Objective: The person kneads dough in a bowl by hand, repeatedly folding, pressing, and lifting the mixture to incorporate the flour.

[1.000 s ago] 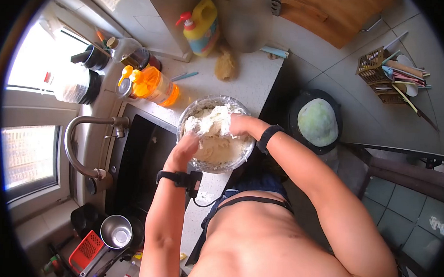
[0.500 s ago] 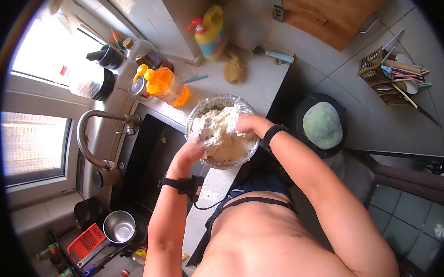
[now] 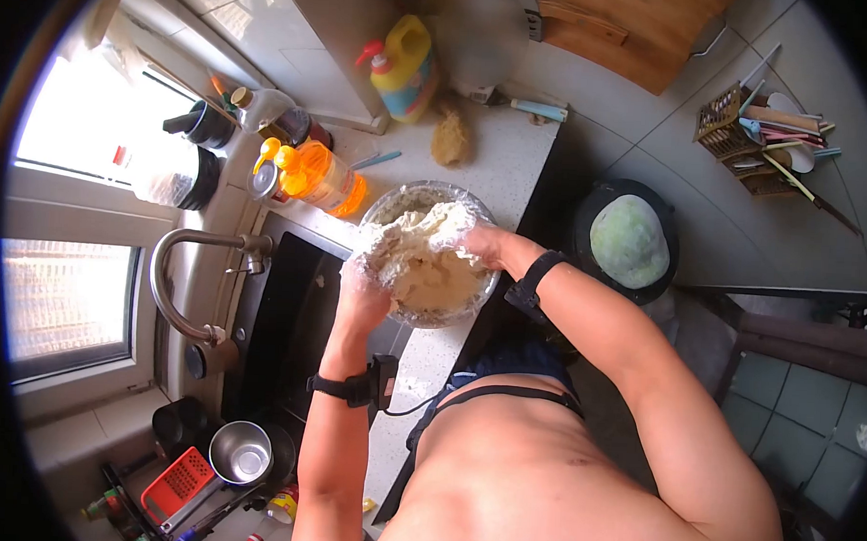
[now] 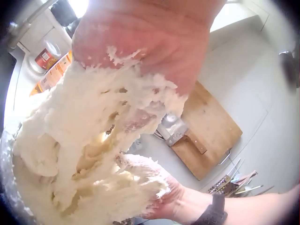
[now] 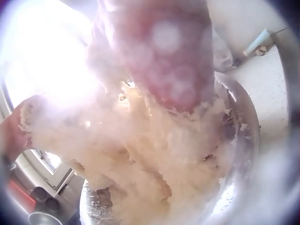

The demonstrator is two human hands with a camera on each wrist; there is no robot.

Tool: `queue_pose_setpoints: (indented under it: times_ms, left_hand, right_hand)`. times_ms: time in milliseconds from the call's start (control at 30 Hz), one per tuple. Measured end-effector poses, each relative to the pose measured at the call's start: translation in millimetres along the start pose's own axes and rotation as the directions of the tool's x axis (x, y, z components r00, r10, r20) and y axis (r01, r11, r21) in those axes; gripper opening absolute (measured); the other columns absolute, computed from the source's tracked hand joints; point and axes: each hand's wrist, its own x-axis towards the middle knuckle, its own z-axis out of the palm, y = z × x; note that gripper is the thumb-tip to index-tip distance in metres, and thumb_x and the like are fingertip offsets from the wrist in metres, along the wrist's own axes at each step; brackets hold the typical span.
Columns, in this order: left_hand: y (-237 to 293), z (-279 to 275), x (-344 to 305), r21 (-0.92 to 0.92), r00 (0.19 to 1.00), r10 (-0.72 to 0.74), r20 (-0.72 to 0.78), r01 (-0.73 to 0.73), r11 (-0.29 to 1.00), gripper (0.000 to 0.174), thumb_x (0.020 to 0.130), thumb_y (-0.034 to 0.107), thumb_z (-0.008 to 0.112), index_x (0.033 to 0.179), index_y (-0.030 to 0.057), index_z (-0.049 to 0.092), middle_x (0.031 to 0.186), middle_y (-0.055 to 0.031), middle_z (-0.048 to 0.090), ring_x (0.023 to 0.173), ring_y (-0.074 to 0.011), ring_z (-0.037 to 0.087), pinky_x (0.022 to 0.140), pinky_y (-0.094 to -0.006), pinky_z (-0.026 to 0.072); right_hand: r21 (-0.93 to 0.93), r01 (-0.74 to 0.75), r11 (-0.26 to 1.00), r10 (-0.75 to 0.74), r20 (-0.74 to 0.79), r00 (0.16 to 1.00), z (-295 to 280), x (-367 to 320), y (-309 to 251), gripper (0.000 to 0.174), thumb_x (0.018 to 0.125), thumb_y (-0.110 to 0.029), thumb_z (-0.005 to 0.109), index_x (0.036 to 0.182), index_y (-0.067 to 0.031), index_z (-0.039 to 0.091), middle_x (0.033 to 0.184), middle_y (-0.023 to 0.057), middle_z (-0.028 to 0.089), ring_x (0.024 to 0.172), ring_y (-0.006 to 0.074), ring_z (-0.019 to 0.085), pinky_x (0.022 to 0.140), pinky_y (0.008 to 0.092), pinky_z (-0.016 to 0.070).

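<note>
Two hands work in dough (image 3: 419,260), which fills bowl (image 3: 436,321) on surface (image 3: 501,153) beside sink (image 3: 287,303). Left hand (image 3: 363,285): grip curled round a sticky clump at the sink-side rim, strands stretching down. Right hand (image 3: 475,241): grip curled into the opposite side, fingers coated. Orange bottle (image 3: 314,176) just behind bowl

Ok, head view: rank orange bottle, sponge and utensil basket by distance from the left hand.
1. Orange bottle, beside the sink, nearest the left hand.
2. Sponge, back of the counter.
3. Utensil basket, far right.
</note>
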Motion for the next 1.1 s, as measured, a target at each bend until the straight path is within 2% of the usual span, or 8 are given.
queue_pose_setpoints:
  times_ms: [200,300,400,600,633,800,1033,1100]
  left_hand:
    - [6,0,3,-0.202,0.996,-0.063,-0.067,0.048,0.978,0.024,0.079,0.006,0.057,0.101,-0.0023,0.057,0.093,-0.006,0.061,0.08,-0.0111,0.053,0.071,-0.0251,0.0448]
    - [11,2,9,-0.488,0.984,-0.136,-0.11,0.066,0.871,0.027,0.08,0.008,0.055,0.105,-0.0012,0.054,0.095,-0.0066,0.059,0.081,-0.0127,0.055,0.071,-0.0261,0.046]
    - [19,2,14,-0.803,0.964,-0.263,-0.041,0.124,0.582,0.033,0.08,0.009,0.054,0.111,0.0006,0.049,0.097,-0.0071,0.057,0.087,-0.0169,0.057,0.076,-0.03,0.0471]
    - [43,-3,21,-0.81,0.982,-0.153,-0.112,-0.001,0.587,0.04,0.087,0.021,0.049,0.122,0.0026,0.043,0.116,-0.0076,0.05,0.105,-0.0199,0.05,0.089,-0.0338,0.0412]
    - [44,-5,21,-0.735,0.991,-0.046,-0.128,-0.064,0.675,0.041,0.088,0.021,0.048,0.123,0.003,0.041,0.12,-0.0088,0.048,0.108,-0.021,0.048,0.091,-0.0352,0.0401]
    - [66,-14,14,-0.908,0.997,-0.079,0.011,0.043,0.416,0.044,0.089,0.025,0.046,0.126,0.0026,0.038,0.123,-0.0112,0.045,0.111,-0.024,0.047,0.094,-0.0372,0.0379]
    - [94,-21,13,-0.913,0.994,-0.074,-0.075,-0.039,0.407,0.047,0.088,0.024,0.047,0.126,-0.0018,0.037,0.125,-0.0126,0.044,0.111,-0.0232,0.047,0.094,-0.036,0.0377]
    - [101,-23,14,-0.9,0.992,-0.004,-0.126,-0.113,0.422,0.049,0.088,0.025,0.047,0.128,0.0003,0.034,0.125,-0.012,0.045,0.112,-0.0239,0.046,0.095,-0.0371,0.0372]
  right_hand:
    - [0.286,0.01,0.958,-0.018,0.025,1.0,-1,27,21,0.038,0.085,-0.028,0.048,0.115,-0.0052,0.05,0.11,0.0097,0.056,0.097,0.0201,0.056,0.078,0.0377,0.0487]
    - [0.343,-0.018,0.939,0.096,-0.213,0.972,8,28,22,0.044,0.088,-0.033,0.04,0.122,-0.0056,0.044,0.12,0.0119,0.05,0.109,0.0229,0.049,0.087,0.039,0.0427]
    - [0.214,0.042,0.976,0.032,-0.33,0.944,40,0,-2,0.052,0.088,-0.041,0.036,0.126,-0.0058,0.04,0.127,0.0134,0.043,0.115,0.0237,0.041,0.094,0.0375,0.0336]
    - [-0.232,0.093,0.968,-0.14,-0.196,0.971,40,6,12,0.052,0.084,-0.037,0.049,0.124,-0.006,0.043,0.122,0.0147,0.048,0.108,0.0257,0.048,0.092,0.0322,0.0358]
    - [-0.37,0.107,0.923,-0.184,-0.18,0.966,38,3,14,0.051,0.083,-0.038,0.05,0.124,-0.0069,0.043,0.122,0.0153,0.048,0.109,0.0273,0.047,0.093,0.0333,0.0352]
    - [-0.795,0.256,0.549,-0.447,-0.022,0.894,45,-32,-19,0.05,0.082,-0.036,0.05,0.124,-0.0105,0.043,0.123,0.0174,0.045,0.115,0.0325,0.041,0.098,0.0369,0.0312]
    - [-0.887,0.356,0.293,-0.492,0.18,0.852,45,-52,-69,0.041,0.081,-0.025,0.056,0.12,-0.0133,0.049,0.123,0.0151,0.045,0.115,0.0324,0.039,0.098,0.0357,0.03]
    - [-0.908,0.411,0.079,-0.48,0.327,0.814,37,-48,-72,0.038,0.076,-0.017,0.061,0.114,-0.0205,0.054,0.119,0.0145,0.048,0.111,0.0317,0.043,0.097,0.0354,0.0318]
